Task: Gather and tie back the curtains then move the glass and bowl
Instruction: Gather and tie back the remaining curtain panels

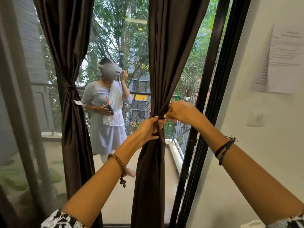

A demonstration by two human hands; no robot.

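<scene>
Two dark brown curtains hang in a glass doorway. The left curtain (72, 112) is gathered and bound at mid height by a tie of the same cloth (69, 88). The right curtain (158, 63) is bunched at its waist, where a brown tie band (158, 127) wraps it. My left hand (148, 129) pinches the band's hanging end against the bunch. My right hand (179, 111) pinches the other end on the bunch's right side. No glass or bowl is in view.
A person wearing a headset (107, 106) stands on the balcony behind the glass, holding a dark object. A black door frame (207, 96) runs down just right of my hands. The white wall on the right carries taped paper sheets (283, 60) and a switch (256, 120).
</scene>
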